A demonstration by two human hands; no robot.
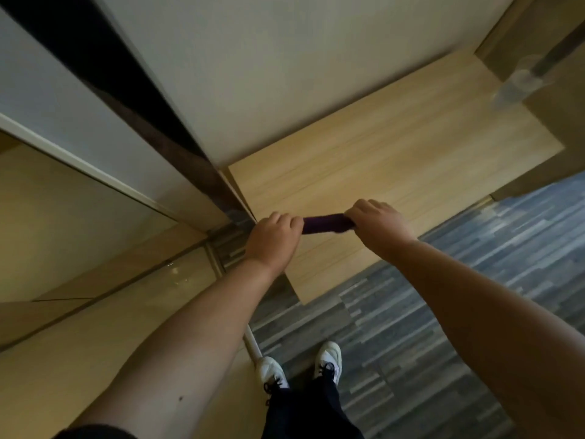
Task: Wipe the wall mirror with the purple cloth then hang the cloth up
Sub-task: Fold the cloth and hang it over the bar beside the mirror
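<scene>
Purple cloth (326, 223) bunched, stretched between left hand (273, 237) and right hand (378, 224), both fists closed on ends, over wooden ledge (395, 160). Soft, light, limp; best gripped by ends. Wall mirror (63, 217) at left.

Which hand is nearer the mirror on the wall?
Left. The left hand grips the near end of the rolled purple cloth, close beside the mirror's dark frame; the right hand holds the far end, over the pale wooden ledge.
</scene>
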